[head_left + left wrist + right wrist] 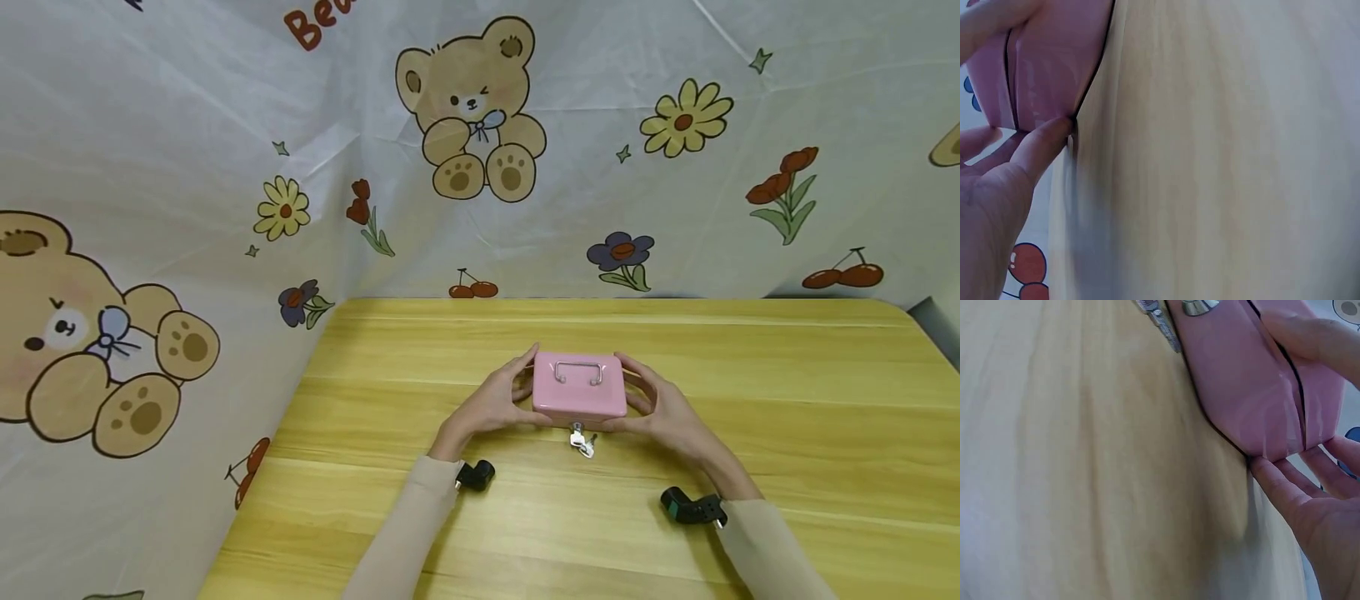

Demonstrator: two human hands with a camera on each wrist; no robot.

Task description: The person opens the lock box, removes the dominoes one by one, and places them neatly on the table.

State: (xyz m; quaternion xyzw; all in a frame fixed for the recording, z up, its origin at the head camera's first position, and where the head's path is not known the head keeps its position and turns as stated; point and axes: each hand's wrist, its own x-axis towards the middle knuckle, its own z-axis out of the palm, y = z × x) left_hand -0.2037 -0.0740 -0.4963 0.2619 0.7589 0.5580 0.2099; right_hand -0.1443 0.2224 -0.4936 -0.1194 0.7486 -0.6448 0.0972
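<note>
A small pink cash box (579, 398) sits on the wooden table, its folded metal handle (577, 365) on top of the lid. Keys (582, 442) hang from the lock at its front. My left hand (495, 402) grips the box's left end, thumb on the front and fingers along the side. Matching it on the right end, my right hand (667, 412) holds with its thumb at the front corner. Both wrist views show the dark seam between lid and base, with the lid down. In the right wrist view, the round silver lock (1199, 305) shows at the top.
The light wooden table (787, 450) spreads around the box. Behind it and on the left hangs a white cloth (585, 75) printed with bears, flowers and cherries. A black wrist camera (476, 475) sits on the left wrist, another camera (690, 507) on the right.
</note>
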